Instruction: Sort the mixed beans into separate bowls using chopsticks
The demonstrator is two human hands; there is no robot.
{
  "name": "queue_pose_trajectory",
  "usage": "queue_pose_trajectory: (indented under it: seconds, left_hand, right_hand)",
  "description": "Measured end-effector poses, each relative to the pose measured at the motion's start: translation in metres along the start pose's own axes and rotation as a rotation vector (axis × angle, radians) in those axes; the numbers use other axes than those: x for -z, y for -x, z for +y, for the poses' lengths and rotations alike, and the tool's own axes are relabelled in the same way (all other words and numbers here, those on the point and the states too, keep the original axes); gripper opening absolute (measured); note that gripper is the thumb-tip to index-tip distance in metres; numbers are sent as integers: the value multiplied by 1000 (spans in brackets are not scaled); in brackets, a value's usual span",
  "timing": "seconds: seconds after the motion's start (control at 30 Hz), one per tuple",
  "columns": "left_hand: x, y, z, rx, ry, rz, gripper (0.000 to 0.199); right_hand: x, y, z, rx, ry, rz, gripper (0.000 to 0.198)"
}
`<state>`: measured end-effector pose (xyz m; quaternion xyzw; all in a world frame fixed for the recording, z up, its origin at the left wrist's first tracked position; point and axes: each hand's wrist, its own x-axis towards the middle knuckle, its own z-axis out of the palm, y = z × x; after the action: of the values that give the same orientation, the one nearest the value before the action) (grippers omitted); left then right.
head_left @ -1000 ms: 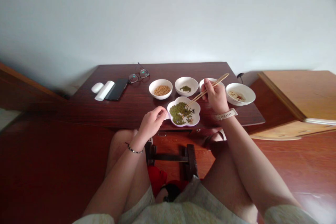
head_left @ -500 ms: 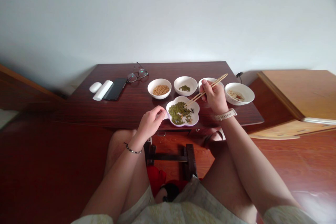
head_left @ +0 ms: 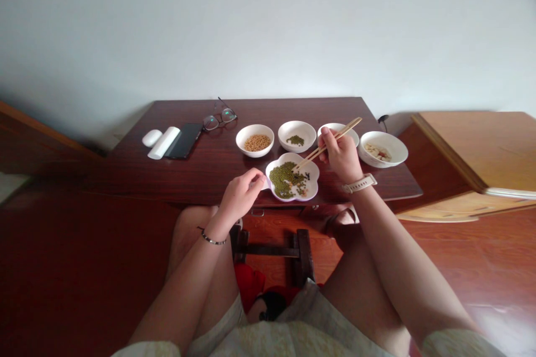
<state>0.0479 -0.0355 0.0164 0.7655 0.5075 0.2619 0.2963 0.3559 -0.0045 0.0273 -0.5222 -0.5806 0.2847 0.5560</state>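
My left hand (head_left: 244,192) grips the short handle of a flower-shaped white dish (head_left: 313,181) at the table's front edge. Mung beans (head_left: 281,177) fill its left side, with a few dark and tan bits to the right. In my right hand (head_left: 341,152) is a pair of chopsticks (head_left: 318,150), slanting down left so the tips touch the beans. Behind the dish stand a white bowl of soybeans (head_left: 257,143) and a white bowl with a few mung beans (head_left: 295,140). A third bowl (head_left: 340,128) is partly hidden by my right hand; its contents are out of sight.
At the right, another white bowl (head_left: 395,157) holds pale and reddish pieces. Glasses (head_left: 220,119), a dark phone or tablet (head_left: 185,141), a white cylinder (head_left: 164,143) and a rounded white case (head_left: 152,138) lie left on the table (head_left: 218,173). A wooden cabinet (head_left: 481,150) stands right.
The chopstick tips and my right hand have shifted very slightly left. My left hand keeps its hold on the dish handle. The whole view has moved a touch.
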Motion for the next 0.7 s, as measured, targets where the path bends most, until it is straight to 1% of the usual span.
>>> queue_pose_trajectory:
  seconds: [0.7]
  left_hand:
    - [0,0,1,-3,-5,-4,31]
  right_hand:
    - [0,3,-2,-8,13,7,63]
